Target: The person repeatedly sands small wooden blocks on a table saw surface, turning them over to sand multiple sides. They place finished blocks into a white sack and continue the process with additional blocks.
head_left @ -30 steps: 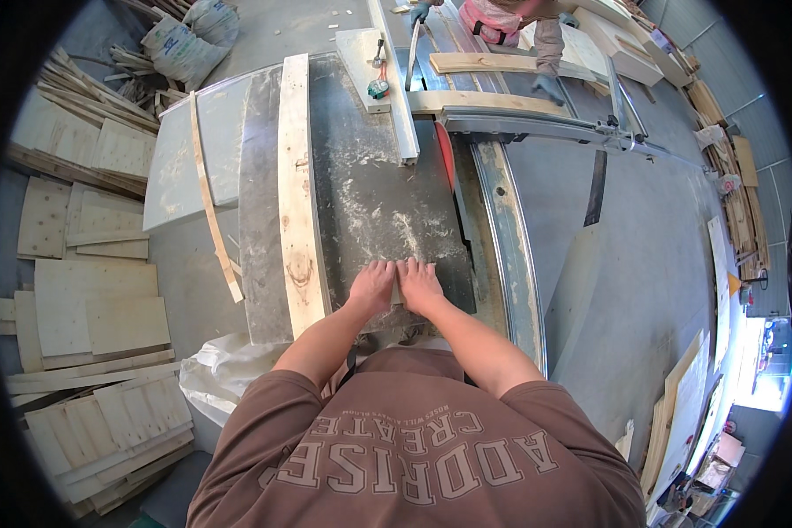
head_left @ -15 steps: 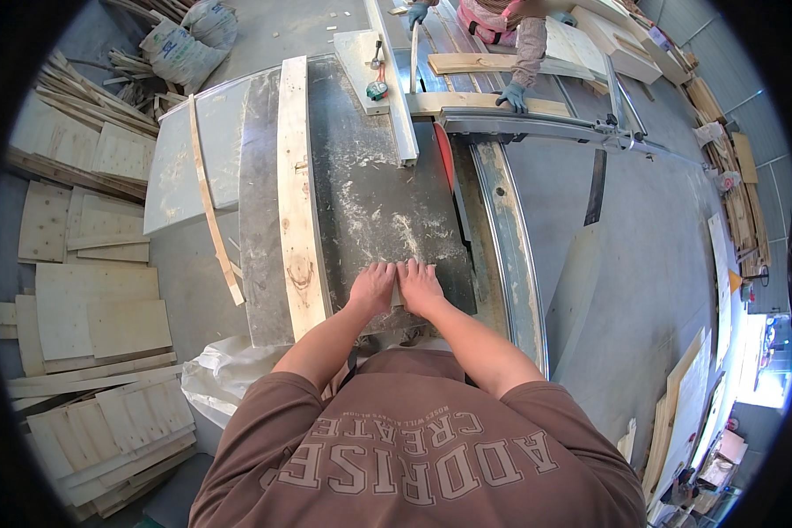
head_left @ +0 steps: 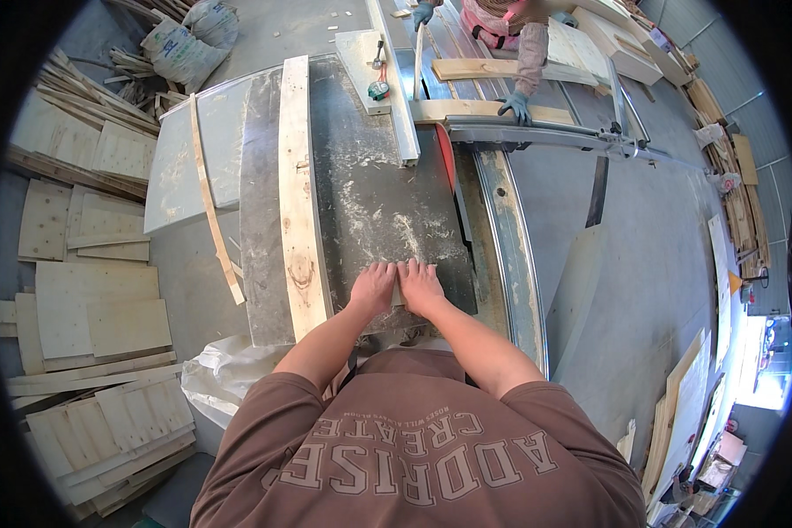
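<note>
My left hand (head_left: 375,287) and my right hand (head_left: 420,286) rest side by side at the near edge of a dark, sawdust-strewn saw table (head_left: 361,194). Their fingers are curled and pressed together, thumbs close to each other. A sliver of something pale shows between them, but what they grip, if anything, is hidden. Left of my left hand, a long pine board (head_left: 301,202) lies lengthwise on the table. Farther off, right of the middle, a red blade guard (head_left: 446,157) stands beside the blade slot.
Across the saw, a co-worker's gloved hand (head_left: 517,107) presses a board (head_left: 550,114) against the sliding crosscut fence (head_left: 537,134). A tape measure (head_left: 378,90) lies on a pale panel beside the rip fence (head_left: 399,132). Stacked panels (head_left: 97,304) line the left side.
The co-worker's gloved hand, the board under it and the crosscut fence have shifted slightly nearer to me. My hands have stayed in place.
</note>
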`<state>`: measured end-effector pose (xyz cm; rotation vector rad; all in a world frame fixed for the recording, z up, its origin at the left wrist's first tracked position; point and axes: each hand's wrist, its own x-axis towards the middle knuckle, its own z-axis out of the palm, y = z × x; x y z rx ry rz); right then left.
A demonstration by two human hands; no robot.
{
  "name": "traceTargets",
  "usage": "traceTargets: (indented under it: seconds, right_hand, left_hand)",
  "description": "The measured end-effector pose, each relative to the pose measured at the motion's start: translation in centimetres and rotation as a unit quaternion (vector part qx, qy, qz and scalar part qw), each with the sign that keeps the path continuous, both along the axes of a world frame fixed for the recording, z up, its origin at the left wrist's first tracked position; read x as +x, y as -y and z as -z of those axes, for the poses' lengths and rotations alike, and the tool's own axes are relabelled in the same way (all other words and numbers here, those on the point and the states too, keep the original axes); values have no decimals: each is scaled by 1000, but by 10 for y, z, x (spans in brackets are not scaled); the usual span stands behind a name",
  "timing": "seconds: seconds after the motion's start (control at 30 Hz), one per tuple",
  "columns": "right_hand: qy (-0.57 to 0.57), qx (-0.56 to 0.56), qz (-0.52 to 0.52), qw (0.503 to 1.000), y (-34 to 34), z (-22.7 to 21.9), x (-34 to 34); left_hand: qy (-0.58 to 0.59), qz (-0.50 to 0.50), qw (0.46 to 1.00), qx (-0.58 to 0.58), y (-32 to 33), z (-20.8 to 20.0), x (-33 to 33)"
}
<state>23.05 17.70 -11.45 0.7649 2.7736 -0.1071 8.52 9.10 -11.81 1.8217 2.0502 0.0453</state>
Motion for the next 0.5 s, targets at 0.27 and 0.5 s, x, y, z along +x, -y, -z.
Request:
traceTargets:
  seconds: [0.27, 0.5]
  right_hand:
    - [10, -5, 1, 1000, 0, 4, -1]
    - [15, 2, 0, 1000, 1, 5, -2]
  left_hand:
    - [-7, -4, 1000, 2, 2, 1, 1]
    - [-5, -6, 1000, -5, 2, 1, 1]
